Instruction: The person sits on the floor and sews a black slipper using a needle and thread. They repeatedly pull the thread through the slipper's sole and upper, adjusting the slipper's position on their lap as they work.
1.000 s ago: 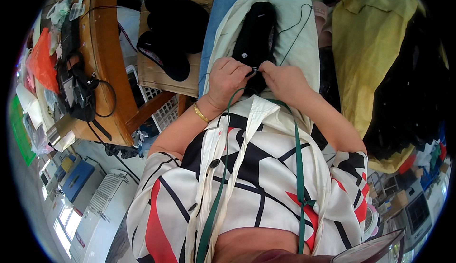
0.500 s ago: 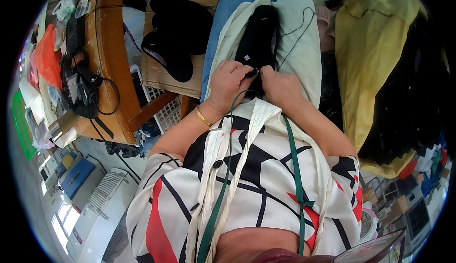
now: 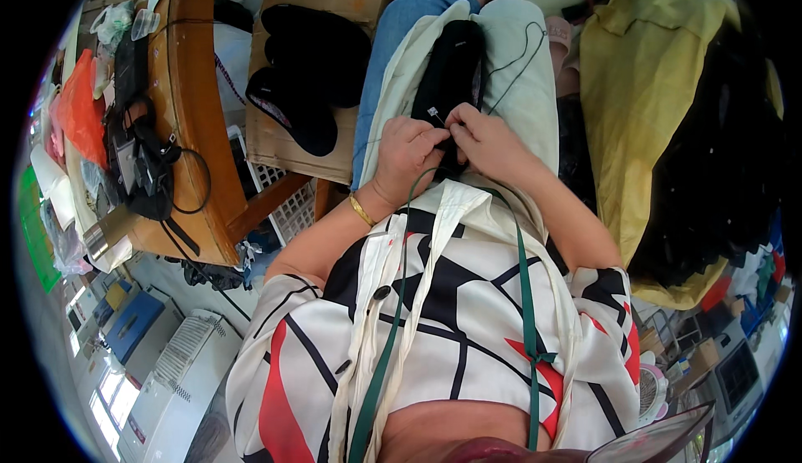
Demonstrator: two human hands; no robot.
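A black cloth shoe (image 3: 451, 66) lies lengthwise on my lap, over the cream apron (image 3: 528, 120). Near its close end is a small shiny square ornament (image 3: 433, 112). My left hand (image 3: 403, 155) is closed on that close end of the shoe, thumb and fingers pressed together. Right beside it, my right hand (image 3: 494, 144) pinches with thumb and forefinger next to the ornament; what is between those fingertips is too small to make out. A dark thread (image 3: 526, 60) loops across the apron to the right of the shoe.
Several black shoes (image 3: 317, 58) lie on a cardboard box (image 3: 259, 141) to the left. Beyond it stands a wooden table (image 3: 196, 221) with bags and a black strapped item (image 3: 146, 162). At right, a yellow sack (image 3: 639, 78) sits beside a heap of black pieces (image 3: 710, 187).
My right hand has moved up the shoe toward the ornament, its fingers now bent over beside it. My left hand has dropped slightly and stays on the shoe.
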